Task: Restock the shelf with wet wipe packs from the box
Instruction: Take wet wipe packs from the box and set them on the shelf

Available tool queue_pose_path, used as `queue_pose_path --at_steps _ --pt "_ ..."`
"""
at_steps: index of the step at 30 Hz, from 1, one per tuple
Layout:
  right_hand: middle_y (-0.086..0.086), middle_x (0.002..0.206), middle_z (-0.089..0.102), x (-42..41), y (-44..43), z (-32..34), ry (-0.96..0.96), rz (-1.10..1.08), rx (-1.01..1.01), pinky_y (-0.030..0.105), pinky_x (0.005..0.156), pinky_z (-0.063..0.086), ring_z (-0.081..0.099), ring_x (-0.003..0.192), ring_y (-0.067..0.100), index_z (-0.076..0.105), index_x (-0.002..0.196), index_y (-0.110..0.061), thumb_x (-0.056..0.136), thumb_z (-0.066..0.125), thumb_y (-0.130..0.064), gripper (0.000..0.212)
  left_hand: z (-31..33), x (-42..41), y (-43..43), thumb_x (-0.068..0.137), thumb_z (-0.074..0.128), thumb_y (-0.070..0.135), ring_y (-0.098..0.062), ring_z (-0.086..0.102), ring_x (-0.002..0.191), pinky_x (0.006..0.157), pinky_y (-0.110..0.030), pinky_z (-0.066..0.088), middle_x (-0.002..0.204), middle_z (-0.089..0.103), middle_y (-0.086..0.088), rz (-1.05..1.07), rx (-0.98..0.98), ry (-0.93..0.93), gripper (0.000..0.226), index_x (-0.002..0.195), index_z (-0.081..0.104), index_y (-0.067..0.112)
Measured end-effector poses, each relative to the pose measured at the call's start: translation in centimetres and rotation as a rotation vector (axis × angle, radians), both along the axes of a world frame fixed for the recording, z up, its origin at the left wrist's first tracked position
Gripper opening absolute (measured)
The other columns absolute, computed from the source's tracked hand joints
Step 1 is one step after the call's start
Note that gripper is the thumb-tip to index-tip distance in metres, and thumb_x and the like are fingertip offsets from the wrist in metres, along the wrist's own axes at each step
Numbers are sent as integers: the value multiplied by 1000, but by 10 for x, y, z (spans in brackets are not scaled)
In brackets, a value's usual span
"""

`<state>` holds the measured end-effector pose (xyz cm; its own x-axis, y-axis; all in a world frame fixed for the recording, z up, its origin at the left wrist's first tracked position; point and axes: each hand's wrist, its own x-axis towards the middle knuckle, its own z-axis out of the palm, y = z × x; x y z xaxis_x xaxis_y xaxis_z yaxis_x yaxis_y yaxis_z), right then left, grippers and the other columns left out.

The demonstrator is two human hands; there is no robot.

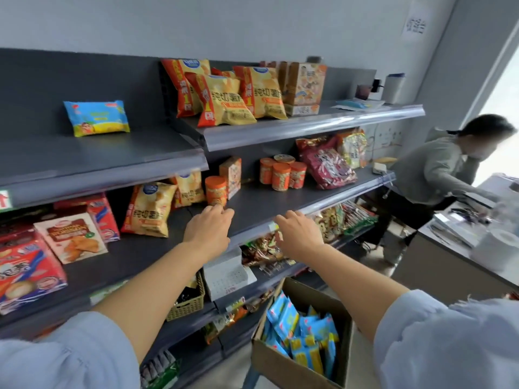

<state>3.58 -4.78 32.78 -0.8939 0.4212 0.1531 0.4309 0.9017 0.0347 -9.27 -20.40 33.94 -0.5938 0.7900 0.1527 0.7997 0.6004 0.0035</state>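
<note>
One blue-and-yellow wet wipe pack (97,118) lies alone on the top-left shelf (84,164). A cardboard box (283,360) at the bottom centre holds several more blue-and-yellow wet wipe packs (303,332). My left hand (209,230) hovers over the front of the middle shelf (261,209), just below an orange can, with its fingers loosely curled and nothing in it. My right hand (299,234) is at the middle shelf's front edge, also holding nothing.
Chip bags (224,96) and a snack carton fill the top-right shelf. Orange cans (282,174), bags and red boxes (25,265) crowd the middle shelf. A woven basket (188,301) sits lower down. A person in grey (438,169) leans over a counter (460,265) at right.
</note>
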Motion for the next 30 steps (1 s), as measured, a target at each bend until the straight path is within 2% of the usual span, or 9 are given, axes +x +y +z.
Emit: queue_pose_path --at_steps 9,15,23,30 --pt "9 125 51 77 70 -83 -178 -77 -114 40 92 43 45 120 29 47 124 -16 91 57 -25 36 -98 71 82 89 62 21 -23 42 125 93 -38 47 131 46 -2 -54 -113 -173 44 130 46 19" --pt "8 123 50 102 99 -141 -273 -113 -205 39 90 44 46 118 29 49 127 -18 89 61 -29 41 -159 96 115 90 61 22 -23 42 124 93 -38 46 130 46 -2 -74 -187 -270 41 129 47 19" --pt "6 118 52 110 125 -213 -337 -178 -309 34 83 42 48 111 27 52 124 -19 90 56 -21 35 -235 98 144 89 64 30 -24 46 120 92 -38 47 125 50 -3 -110 -341 -361 40 125 50 19" --pt "5 119 52 104 149 -269 -429 -227 -368 36 86 43 48 113 26 50 128 -20 90 58 -25 39 -292 81 164 92 60 30 -24 46 118 90 -39 46 122 51 -4 -93 -432 -446 31 119 52 16"
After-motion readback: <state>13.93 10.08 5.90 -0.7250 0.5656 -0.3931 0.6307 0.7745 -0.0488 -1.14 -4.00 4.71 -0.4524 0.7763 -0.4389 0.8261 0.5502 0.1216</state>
